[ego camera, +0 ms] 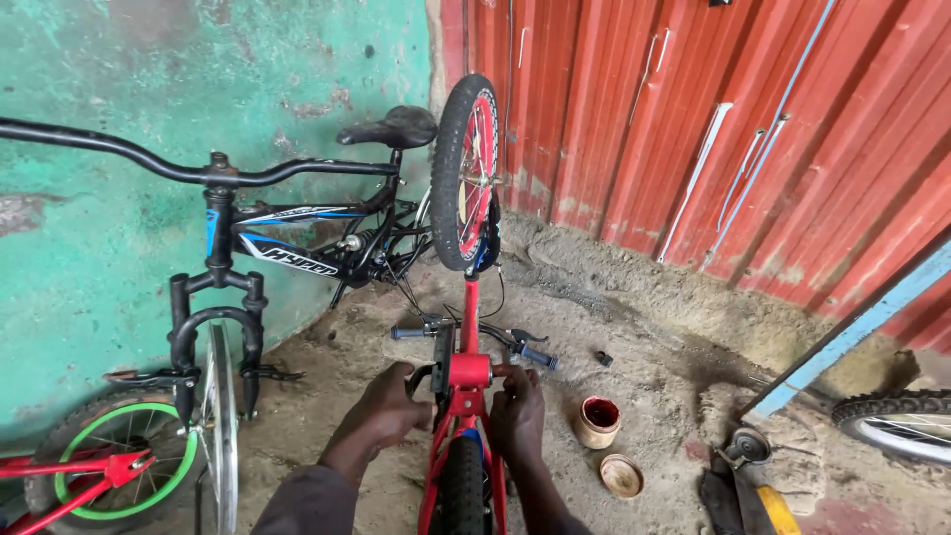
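Red bicycle (466, 396) stands upside down on the dirt floor (634, 327), front wheel (466, 173) up, handlebar (475, 337) down near the floor. Left hand (391, 406) wrapped around the left side of the head tube area, fingers curled closed on the frame. Right hand (517, 411) closed on the right side of the same joint. Small open tin of red grease (598, 421) sits on the floor just right of the right hand, its lid (621, 476) beside it. Black-and-blue bicycle (287, 248) leans at the green wall (119, 89).
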